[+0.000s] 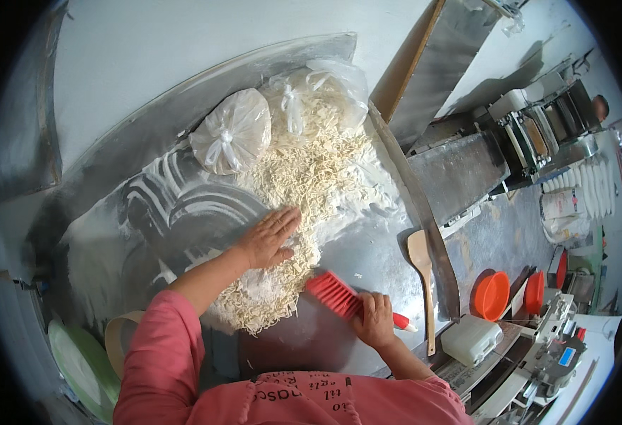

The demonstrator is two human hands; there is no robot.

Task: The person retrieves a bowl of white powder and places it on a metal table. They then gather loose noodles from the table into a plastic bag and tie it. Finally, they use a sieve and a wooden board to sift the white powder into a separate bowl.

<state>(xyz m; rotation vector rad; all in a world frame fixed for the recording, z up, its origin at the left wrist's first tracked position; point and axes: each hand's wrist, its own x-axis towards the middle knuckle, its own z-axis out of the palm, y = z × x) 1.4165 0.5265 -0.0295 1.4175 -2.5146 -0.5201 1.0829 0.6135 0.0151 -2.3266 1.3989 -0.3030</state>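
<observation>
My right hand grips the handle of a red bench brush, whose head meets the edge of the dough scraps. Flat and with its fingers together, my left hand rests against floury noodle scraps on the metal worktop; its palm is hidden. A smaller heap of scraps lies nearer my body, below my left wrist. Behind the scraps sit a tied plastic bag with pale contents and a second tied clear bag of noodle-like pieces.
A wooden spatula lies along the worktop's right raised edge. Flour streaks cover the left side. Beyond the right edge stand a machine with rollers, an orange-red basin and a translucent plastic case. A green-rimmed container is at lower left.
</observation>
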